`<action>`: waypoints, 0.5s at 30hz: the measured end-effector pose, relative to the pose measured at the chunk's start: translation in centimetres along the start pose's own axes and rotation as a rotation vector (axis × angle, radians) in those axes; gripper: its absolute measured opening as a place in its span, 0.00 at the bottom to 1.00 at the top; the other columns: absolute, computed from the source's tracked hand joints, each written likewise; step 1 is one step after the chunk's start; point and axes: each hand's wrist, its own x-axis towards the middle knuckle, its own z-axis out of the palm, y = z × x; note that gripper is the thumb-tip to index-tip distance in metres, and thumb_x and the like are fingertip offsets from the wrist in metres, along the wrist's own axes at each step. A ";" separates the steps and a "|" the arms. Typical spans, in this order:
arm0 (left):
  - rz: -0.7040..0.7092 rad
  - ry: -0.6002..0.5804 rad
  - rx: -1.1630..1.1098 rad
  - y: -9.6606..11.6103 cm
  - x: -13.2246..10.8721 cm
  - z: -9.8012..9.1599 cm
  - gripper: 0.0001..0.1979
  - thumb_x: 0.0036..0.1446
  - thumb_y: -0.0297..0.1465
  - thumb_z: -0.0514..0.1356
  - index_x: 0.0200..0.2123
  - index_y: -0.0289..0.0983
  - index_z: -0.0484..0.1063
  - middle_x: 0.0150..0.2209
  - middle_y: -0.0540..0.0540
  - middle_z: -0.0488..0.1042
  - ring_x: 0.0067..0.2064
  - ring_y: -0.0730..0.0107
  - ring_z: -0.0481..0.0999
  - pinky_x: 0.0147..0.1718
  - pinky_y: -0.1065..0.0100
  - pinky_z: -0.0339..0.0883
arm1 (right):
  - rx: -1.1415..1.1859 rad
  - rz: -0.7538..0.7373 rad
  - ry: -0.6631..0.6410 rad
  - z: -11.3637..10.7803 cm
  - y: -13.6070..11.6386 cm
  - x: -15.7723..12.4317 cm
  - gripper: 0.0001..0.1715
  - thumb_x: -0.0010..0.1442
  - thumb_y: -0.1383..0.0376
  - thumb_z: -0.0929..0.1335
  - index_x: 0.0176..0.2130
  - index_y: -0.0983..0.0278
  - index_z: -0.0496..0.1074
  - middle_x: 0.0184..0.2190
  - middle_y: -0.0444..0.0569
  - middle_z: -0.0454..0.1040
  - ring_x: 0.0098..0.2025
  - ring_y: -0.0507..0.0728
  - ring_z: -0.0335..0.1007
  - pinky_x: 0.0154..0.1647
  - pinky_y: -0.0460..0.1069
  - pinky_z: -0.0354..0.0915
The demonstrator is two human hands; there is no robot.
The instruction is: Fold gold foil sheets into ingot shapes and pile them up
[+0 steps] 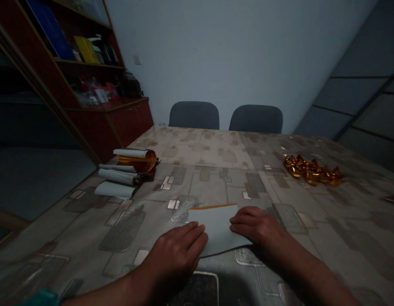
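Showing a thin gold edge (212, 206), grey paper (216, 231) lies flat.

Hands: two, a left hand (174, 259) at 7 o'clock and a right hand (257, 225) at 5 o'clock
Gold-edged grey sheets: one (216, 229), at 6 o'clock
Curled grey paper sheets: four (115, 189), at 10 o'clock
Gold foil rolls: one (137, 162), at 10 o'clock
Folded gold foil pieces: about ten (311, 171), too tightly heaped for an exact count, at 2 o'clock
Tables: one (197, 146)
Chairs: two, a left chair (194, 115) and a right chair (256, 119), at 12 o'clock
Red wooden cabinets: one (129, 121), at 11 o'clock
Blue binders: one (50, 29), at 11 o'clock
Yellow folders: one (86, 49), at 11 o'clock
Wall sockets: one (137, 60), at 11 o'clock
Red-edged objects: one (392, 198), at 3 o'clock
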 end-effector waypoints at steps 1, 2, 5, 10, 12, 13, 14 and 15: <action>0.004 -0.007 0.001 -0.3 -0.3 -0.1 0.18 0.55 0.19 0.50 0.45 0.35 0.71 0.44 0.42 0.82 0.45 0.58 0.82 0.37 0.61 0.79 | 0.006 -0.003 -0.006 -0.2 0.1 -0.1 0.18 0.59 0.79 0.68 0.43 0.63 0.79 0.42 0.52 0.82 0.44 0.60 0.74 0.47 0.55 0.67; 0.004 -0.014 -0.004 -0.5 -0.7 -0.1 0.17 0.56 0.19 0.50 0.45 0.36 0.71 0.45 0.43 0.82 0.45 0.58 0.82 0.37 0.61 0.79 | 0.016 -0.003 -0.018 -0.4 0.1 -0.2 0.19 0.59 0.80 0.67 0.44 0.63 0.79 0.42 0.53 0.82 0.43 0.60 0.75 0.47 0.54 0.68; -0.014 0.000 -0.048 -0.8 -1.5 0.4 0.14 0.58 0.23 0.52 0.45 0.36 0.72 0.46 0.42 0.81 0.47 0.59 0.81 0.40 0.61 0.78 | 0.079 0.033 -0.066 -1.0 -0.1 -0.2 0.21 0.56 0.81 0.68 0.45 0.62 0.79 0.43 0.52 0.82 0.43 0.60 0.75 0.48 0.55 0.68; -0.057 0.025 -0.193 -0.4 -1.4 0.5 0.13 0.59 0.21 0.51 0.41 0.39 0.72 0.42 0.45 0.82 0.44 0.64 0.80 0.42 0.65 0.76 | 0.192 0.128 -0.117 -2.4 -0.7 -1.0 0.22 0.53 0.79 0.68 0.44 0.61 0.79 0.48 0.53 0.79 0.50 0.61 0.73 0.51 0.55 0.69; -0.071 0.009 -0.294 -0.3 -0.9 -0.1 0.11 0.61 0.22 0.52 0.38 0.39 0.72 0.38 0.46 0.82 0.41 0.67 0.80 0.40 0.68 0.76 | 0.254 0.183 -0.092 -2.8 -0.8 -1.5 0.17 0.57 0.75 0.68 0.42 0.59 0.79 0.51 0.52 0.77 0.53 0.62 0.72 0.53 0.56 0.68; -0.082 0.008 -0.333 -0.3 -0.6 -0.5 0.10 0.62 0.23 0.52 0.36 0.39 0.72 0.36 0.47 0.81 0.38 0.68 0.80 0.38 0.70 0.76 | 0.298 0.211 -0.107 -2.9 -0.8 -1.7 0.13 0.60 0.73 0.68 0.41 0.58 0.79 0.50 0.51 0.77 0.53 0.61 0.72 0.53 0.56 0.69; -0.098 0.011 -0.358 -0.2 -0.4 -0.9 0.11 0.63 0.23 0.51 0.35 0.39 0.72 0.33 0.47 0.80 0.36 0.69 0.79 0.36 0.72 0.75 | 0.349 0.230 -0.132 -3.0 -0.8 -1.9 0.10 0.62 0.70 0.68 0.39 0.58 0.79 0.48 0.50 0.77 0.51 0.60 0.72 0.51 0.55 0.69; -0.123 0.004 -0.369 -0.1 -0.3 -1.2 0.11 0.63 0.24 0.51 0.34 0.39 0.72 0.30 0.48 0.78 0.33 0.71 0.78 0.34 0.73 0.75 | 0.398 0.245 -0.162 -3.0 -0.8 -2.0 0.09 0.64 0.68 0.68 0.37 0.58 0.79 0.46 0.49 0.78 0.50 0.59 0.73 0.50 0.54 0.70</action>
